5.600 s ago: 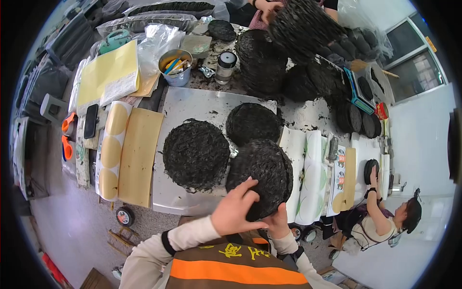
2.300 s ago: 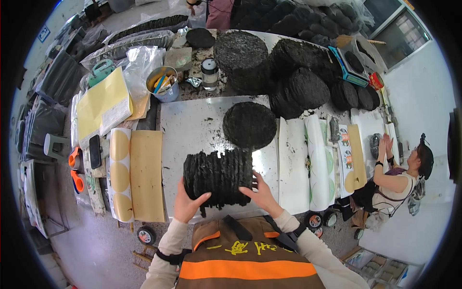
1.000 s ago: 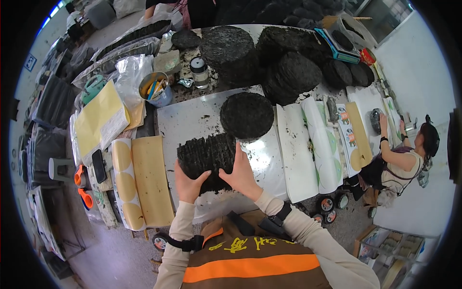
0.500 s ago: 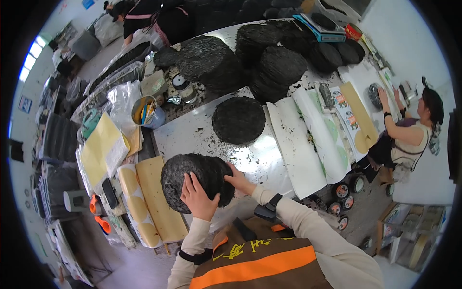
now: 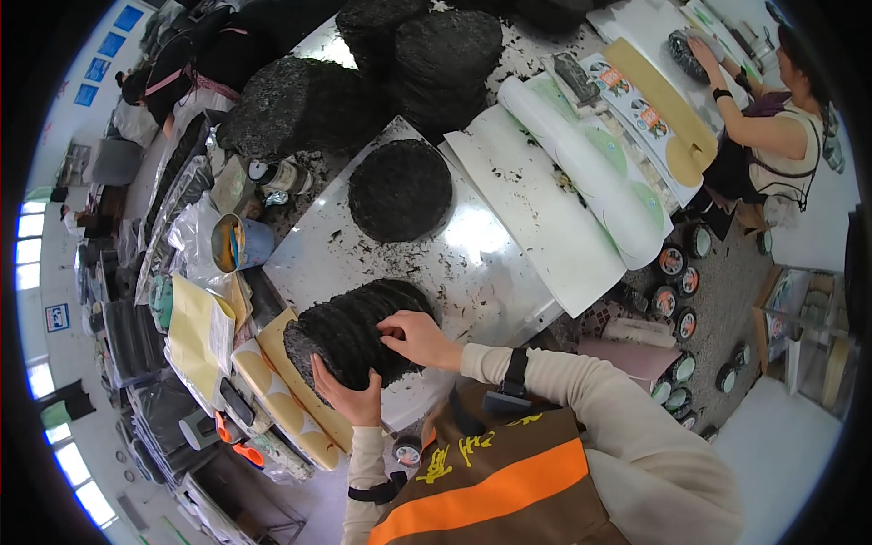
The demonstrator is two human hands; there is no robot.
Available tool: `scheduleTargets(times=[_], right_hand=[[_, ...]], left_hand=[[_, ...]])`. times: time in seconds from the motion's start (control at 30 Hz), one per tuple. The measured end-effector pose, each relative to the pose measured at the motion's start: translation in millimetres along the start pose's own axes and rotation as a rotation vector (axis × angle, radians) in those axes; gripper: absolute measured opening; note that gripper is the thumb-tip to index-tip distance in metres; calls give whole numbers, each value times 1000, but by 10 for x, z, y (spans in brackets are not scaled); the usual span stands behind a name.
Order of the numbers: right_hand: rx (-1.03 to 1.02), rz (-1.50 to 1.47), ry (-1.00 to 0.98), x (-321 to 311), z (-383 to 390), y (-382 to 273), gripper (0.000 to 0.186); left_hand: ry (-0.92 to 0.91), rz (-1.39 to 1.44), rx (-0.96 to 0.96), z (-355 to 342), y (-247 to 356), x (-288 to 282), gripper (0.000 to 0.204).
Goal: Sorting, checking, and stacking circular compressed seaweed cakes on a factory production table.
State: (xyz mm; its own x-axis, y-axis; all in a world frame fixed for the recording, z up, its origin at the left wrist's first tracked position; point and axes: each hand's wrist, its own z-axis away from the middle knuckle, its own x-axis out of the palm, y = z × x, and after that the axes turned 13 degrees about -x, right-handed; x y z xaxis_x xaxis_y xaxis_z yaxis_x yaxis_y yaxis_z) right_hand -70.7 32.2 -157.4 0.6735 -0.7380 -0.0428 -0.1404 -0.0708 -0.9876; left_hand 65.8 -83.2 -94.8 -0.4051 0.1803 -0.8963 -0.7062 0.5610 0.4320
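Note:
A thick stack of round black dried seaweed cakes [image 5: 350, 318] lies tipped on its side at the near left of the metal table, its layered edges showing. My left hand [image 5: 352, 397] cups its near side, thumb apart from the fingers. My right hand [image 5: 420, 339] is bent over the right part of the stack, thumb and fingertips pinched together at the cake edges. Whatever is between those fingertips is too small to make out. Flat on the table beyond lies a single seaweed cake [image 5: 400, 191].
Tall seaweed piles [image 5: 448, 68] stand at the back. White and green printed sheets [image 5: 581, 173] cover the right side. To the left are a bucket [image 5: 254, 243], yellow paper [image 5: 198, 331] and orange-handled scissors [image 5: 247, 454]. A co-worker [image 5: 772, 136] handles a wrapped bundle at the far right.
The stack has turned so its layered edges face up. My right hand has gone from gripping its right side to pinching over the edges; my left hand has slid lower. The view has shifted.

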Motion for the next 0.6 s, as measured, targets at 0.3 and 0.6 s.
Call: scheduleTargets(times=[0.3, 0.6], right_hand=[[197, -231, 25, 106, -73, -104, 21], [138, -152, -151, 266, -180, -243, 17]], left_hand=[[7, 150, -49, 92, -228, -34, 95], [1, 280, -89, 137, -512, -75, 93]])
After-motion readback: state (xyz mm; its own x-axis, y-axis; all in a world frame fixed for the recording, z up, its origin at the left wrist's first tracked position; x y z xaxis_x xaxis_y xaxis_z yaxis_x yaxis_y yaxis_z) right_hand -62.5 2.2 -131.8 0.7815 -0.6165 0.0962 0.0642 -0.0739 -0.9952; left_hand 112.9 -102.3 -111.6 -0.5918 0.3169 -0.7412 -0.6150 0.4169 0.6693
